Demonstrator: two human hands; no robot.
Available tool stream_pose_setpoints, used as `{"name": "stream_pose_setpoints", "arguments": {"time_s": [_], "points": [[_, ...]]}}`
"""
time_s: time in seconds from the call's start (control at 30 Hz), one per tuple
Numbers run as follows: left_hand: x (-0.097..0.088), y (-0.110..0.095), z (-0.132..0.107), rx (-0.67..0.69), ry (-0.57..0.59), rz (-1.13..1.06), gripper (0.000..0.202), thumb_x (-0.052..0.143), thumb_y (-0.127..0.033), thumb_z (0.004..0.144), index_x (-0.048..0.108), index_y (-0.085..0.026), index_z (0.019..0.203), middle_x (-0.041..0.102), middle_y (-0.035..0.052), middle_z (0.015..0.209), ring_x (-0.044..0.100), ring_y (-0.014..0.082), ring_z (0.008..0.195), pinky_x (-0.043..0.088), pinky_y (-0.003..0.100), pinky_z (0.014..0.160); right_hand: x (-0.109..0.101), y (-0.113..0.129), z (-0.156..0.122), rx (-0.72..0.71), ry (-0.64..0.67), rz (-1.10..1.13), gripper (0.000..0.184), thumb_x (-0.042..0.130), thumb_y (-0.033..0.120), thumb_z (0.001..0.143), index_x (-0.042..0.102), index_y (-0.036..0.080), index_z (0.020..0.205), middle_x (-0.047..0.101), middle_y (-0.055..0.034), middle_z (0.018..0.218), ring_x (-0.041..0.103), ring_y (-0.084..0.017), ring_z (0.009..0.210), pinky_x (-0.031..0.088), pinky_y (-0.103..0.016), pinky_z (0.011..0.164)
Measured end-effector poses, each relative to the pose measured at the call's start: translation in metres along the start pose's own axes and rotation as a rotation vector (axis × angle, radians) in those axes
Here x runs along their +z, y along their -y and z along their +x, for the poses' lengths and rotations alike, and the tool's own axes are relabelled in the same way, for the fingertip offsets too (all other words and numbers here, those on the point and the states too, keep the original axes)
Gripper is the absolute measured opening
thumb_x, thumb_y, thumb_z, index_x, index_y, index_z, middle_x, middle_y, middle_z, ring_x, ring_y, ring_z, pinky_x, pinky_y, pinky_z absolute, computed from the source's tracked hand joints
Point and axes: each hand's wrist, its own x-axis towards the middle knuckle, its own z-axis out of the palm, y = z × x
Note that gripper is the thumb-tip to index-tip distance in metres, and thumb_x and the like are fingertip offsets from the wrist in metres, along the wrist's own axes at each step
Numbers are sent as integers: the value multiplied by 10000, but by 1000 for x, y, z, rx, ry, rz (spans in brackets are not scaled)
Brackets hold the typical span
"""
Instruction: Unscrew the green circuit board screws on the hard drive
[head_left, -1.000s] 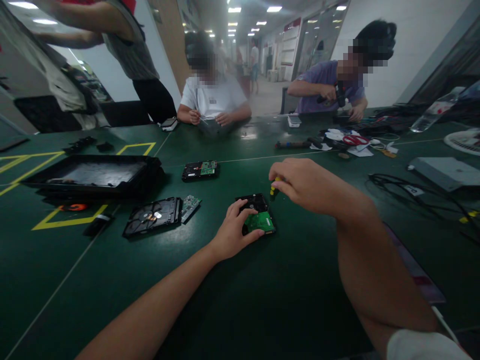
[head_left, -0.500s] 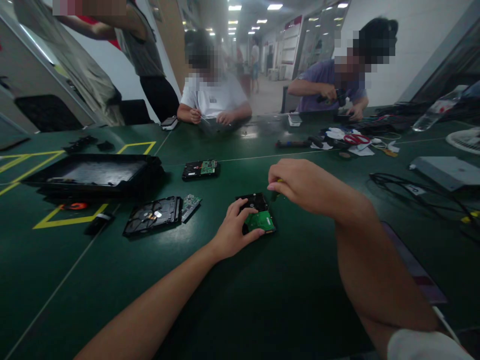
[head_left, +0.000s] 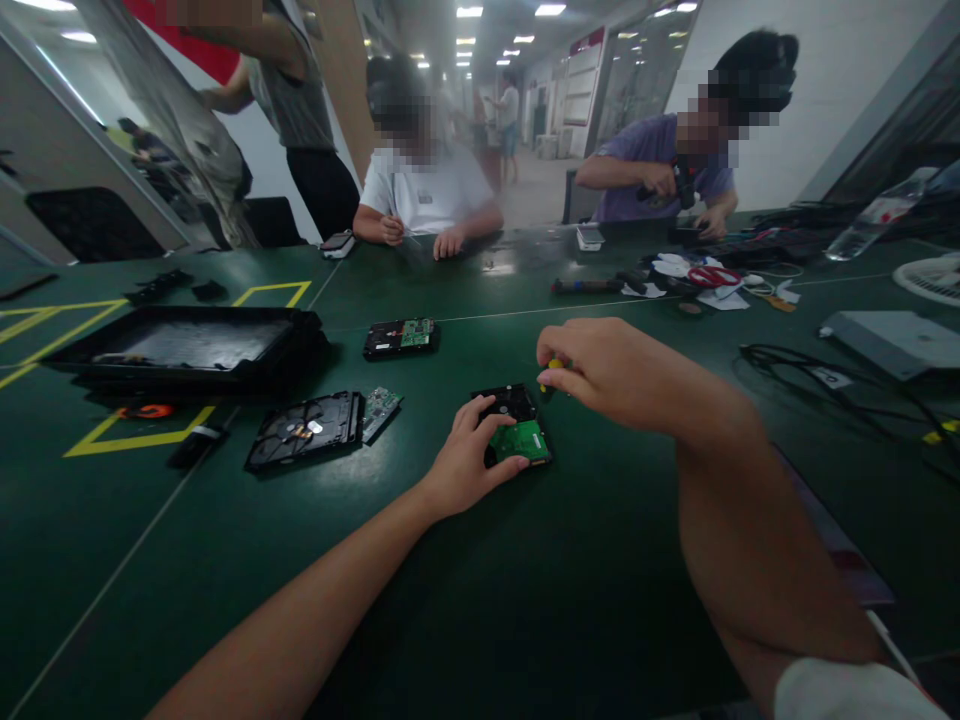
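Observation:
A black hard drive with a green circuit board facing up lies on the dark green table. My left hand grips its near left edge, thumb on the board. My right hand hovers just right of and above the drive, fingers pinched round a small yellow-handled screwdriver that points down at the drive's far right corner.
An opened hard drive with a loose board and another drive lie to the left, beside a black tray. Cables, a grey box and scissors sit right. Two seated people work across the table; another stands far left.
My right hand has twisted slightly on the screwdriver; its yellow handle hid, then showed again. My left hand and the drive have stayed put. The standing person at far left has shifted.

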Motion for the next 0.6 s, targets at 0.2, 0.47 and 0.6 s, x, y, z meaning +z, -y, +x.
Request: {"name": "stream_pose_setpoints", "arguments": {"time_s": [0.2, 0.47, 0.6], "points": [[2, 2, -1, 3, -1, 12, 514, 754, -497, 914, 595, -296, 1359, 353, 115, 1620, 258, 366, 1561, 303, 599, 1250, -3, 6, 1, 63, 5, -46, 110, 636, 241, 954, 639, 160, 881, 702, -75, 875, 603, -195, 774, 375, -301, 714], [3, 3, 0, 18, -8, 21, 512, 758, -489, 914, 589, -302, 1360, 362, 115, 1613, 274, 369, 1553, 307, 610, 1244, 0, 5, 2, 37, 12, -69, 86, 605, 217, 984, 652, 169, 930, 719, -71, 914, 627, -198, 799, 373, -303, 723], [2, 1, 1, 11, -7, 14, 519, 764, -491, 907, 590, -308, 1360, 357, 110, 1622, 274, 376, 1553, 313, 620, 1240, 3, 3, 2, 3, 7, -27, 103, 585, 216, 992, 670, 165, 962, 724, -78, 950, 641, -206, 848, 402, -304, 765]]}}
